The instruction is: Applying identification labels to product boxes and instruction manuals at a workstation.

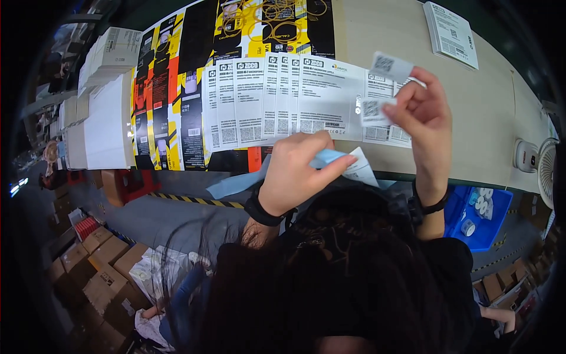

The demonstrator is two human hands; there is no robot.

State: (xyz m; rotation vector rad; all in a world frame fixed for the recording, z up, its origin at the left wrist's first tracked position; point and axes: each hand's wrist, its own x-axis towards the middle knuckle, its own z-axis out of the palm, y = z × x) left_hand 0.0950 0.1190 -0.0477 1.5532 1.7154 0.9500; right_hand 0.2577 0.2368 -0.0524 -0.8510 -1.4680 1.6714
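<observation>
My left hand [298, 171] is closed on a light blue backing strip [236, 184] at the table's front edge. A white printed label [361, 168] shows at the strip's right end, beside my thumb. Farther right, my right hand [429, 115] is raised over the table with two small white stickers, each bearing a square code. The upper sticker [386, 64] is at the fingers; the lower sticker [374, 111] is at the thumb tip. Beneath and left of them, white printed packages [250, 100] lie in an overlapping row. The right-hand ones are partly hidden by the stickers.
A black, yellow and red printed sheet [191, 118] covers the table's left half, with rubber bands [277, 29] on it. White stacks [106, 138] stand far left; printed packages [451, 38] sit back right. A fan [548, 171], blue bin [495, 221] and cartons [106, 289] are around.
</observation>
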